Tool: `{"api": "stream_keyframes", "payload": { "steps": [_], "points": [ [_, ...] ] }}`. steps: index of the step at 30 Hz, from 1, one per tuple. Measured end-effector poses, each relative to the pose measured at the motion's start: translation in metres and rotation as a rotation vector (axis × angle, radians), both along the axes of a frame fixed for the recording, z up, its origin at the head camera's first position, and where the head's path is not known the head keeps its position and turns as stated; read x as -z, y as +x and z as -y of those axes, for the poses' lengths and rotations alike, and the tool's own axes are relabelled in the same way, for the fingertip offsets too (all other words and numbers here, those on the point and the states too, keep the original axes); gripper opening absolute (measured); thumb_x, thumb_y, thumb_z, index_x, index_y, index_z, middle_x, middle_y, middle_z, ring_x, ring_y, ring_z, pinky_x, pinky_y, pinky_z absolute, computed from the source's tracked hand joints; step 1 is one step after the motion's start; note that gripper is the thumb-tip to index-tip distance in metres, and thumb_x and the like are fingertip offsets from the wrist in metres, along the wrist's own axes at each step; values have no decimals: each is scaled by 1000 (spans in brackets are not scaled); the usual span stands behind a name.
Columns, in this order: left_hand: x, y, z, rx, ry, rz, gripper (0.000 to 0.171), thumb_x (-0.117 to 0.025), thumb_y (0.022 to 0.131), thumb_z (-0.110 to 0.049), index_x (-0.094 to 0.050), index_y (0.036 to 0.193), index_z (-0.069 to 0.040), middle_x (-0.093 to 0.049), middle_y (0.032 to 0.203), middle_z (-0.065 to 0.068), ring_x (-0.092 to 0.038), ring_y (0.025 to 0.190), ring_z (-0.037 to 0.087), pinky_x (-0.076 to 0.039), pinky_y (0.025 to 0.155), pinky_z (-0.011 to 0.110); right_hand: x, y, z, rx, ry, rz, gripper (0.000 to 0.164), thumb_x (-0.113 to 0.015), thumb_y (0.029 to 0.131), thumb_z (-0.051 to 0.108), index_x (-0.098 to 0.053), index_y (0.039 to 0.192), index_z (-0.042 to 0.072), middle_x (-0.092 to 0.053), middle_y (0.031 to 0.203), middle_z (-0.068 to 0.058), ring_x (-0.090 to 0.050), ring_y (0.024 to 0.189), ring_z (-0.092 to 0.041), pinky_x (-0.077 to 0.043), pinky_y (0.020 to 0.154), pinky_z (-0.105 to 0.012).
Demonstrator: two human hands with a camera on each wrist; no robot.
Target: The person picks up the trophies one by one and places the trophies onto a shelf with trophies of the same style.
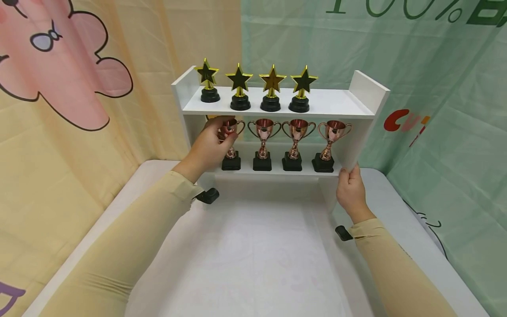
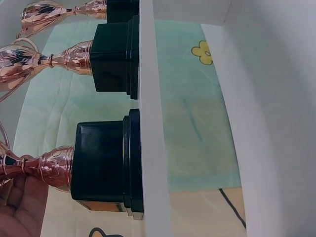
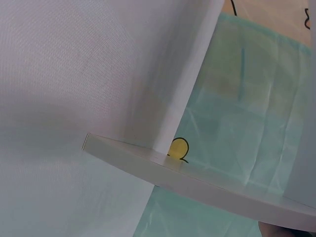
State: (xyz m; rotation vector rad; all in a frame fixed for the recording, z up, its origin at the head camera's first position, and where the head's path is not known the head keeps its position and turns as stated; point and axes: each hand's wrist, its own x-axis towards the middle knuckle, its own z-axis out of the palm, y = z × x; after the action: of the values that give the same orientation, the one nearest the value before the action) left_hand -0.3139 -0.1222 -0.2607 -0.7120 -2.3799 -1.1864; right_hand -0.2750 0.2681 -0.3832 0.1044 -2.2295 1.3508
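My left hand pinches the leftmost rose-gold trophy cup on the lower level of a white two-tier shelf. Part of its cup is hidden behind the fingers. In the left wrist view, the fingers touch the stem side of this trophy, whose black base stands at the shelf board. My right hand grips the shelf's right side panel near its lower board. To the right of the held trophy stand three more rose-gold cups, the middle one upright and the far right one leaning slightly.
Several gold star trophies with black bases line the top board. The shelf stands on a white-covered table. Printed curtains, beige on the left and green on the right, hang around it.
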Motion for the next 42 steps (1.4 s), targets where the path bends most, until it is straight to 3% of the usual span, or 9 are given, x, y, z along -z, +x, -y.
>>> {"api": "stream_keyframes", "payload": {
  "steps": [11, 18, 22, 34, 42],
  "points": [
    [-1, -2, -2, 7, 8, -6, 42, -62, 105, -13, -57, 145, -3, -58, 110, 15, -57, 93, 24, -49, 80, 29, -2, 0, 0, 6, 1, 3, 51, -30, 113, 22, -30, 163, 11, -37, 166, -21, -35, 151, -35, -27, 125, -60],
    [0, -3, -1, 14, 14, -8, 41, -62, 104, -13, -57, 144, -2, -58, 109, 15, -57, 92, 24, -49, 79, 29, -1, -1, 0, 13, -3, -8, 49, -30, 113, 22, -33, 161, 8, -45, 156, -23, -43, 132, -33, -33, 116, -56],
    [1, -3, -1, 13, 13, 0, 42, -62, 105, -14, -56, 145, -3, -58, 112, 15, -57, 94, 25, -50, 81, 32, 0, -1, 0, 15, -3, -6, 50, -29, 113, 22, -33, 161, 8, -46, 154, -24, -43, 130, -35, -33, 114, -56],
    [1, -2, -2, 11, 7, 16, 45, -61, 105, -15, -53, 148, -3, -55, 120, 16, -57, 99, 26, -50, 85, 34, -1, -1, 1, 2, 2, 4, 52, -29, 113, 22, -28, 164, 10, -37, 166, -20, -35, 152, -35, -27, 125, -60],
    [1, -2, -3, 12, 9, 4, 45, -61, 105, -15, -52, 147, -2, -53, 121, 17, -55, 100, 26, -50, 86, 36, 0, 0, 0, -5, -1, 11, 53, -29, 113, 23, -27, 165, 11, -36, 166, -21, -34, 153, -37, -26, 126, -62]
  ]
}}
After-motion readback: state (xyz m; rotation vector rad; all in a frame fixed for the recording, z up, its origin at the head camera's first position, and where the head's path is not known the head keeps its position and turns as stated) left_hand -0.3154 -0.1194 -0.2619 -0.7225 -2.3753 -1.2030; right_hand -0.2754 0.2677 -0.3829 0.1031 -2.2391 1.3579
